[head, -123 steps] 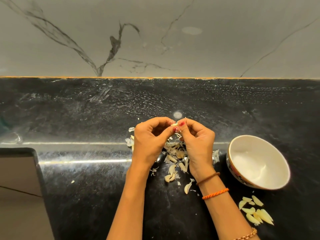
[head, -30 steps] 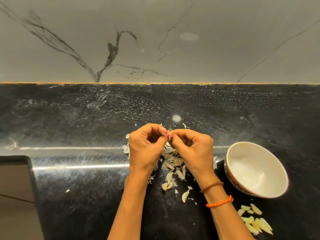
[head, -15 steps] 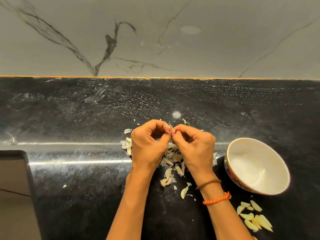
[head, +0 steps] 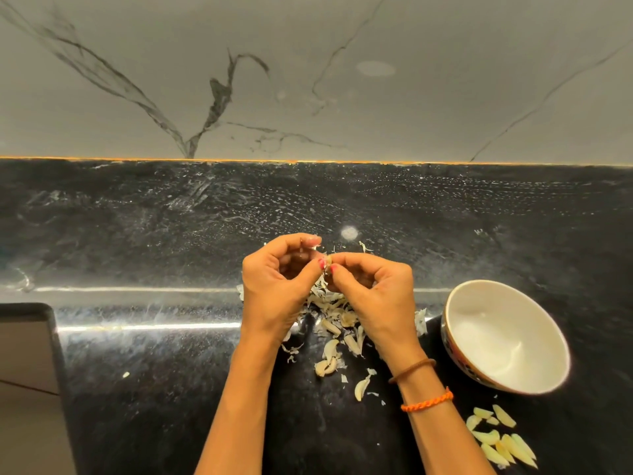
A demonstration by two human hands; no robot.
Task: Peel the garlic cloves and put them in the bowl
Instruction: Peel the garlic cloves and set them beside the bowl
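Both sets of fingers (head: 323, 264) were pinched on one small clove (head: 328, 261), same as half a second earlier but a touch wider apart, so I'd guess skin was coming off. The clove looked pale and half-hidden, up over the peel pile (head: 334, 315) on the surface (head: 154, 389); the bowl (head: 455, 303) sat empty, peeled cloves (head: 501, 440) beside it.

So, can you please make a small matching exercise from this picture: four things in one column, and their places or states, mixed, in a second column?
Things:
1. bowl
2. peeled cloves
3. skins
4. clove

Places or states:
a. pinched between the fingertips of left hand and right hand
b. heaped on the counter under the hands
c. empty, right of the right hand
d. lying on the counter in front of the bowl, near the right forearm

Pairs: 1-c, 2-d, 3-b, 4-a
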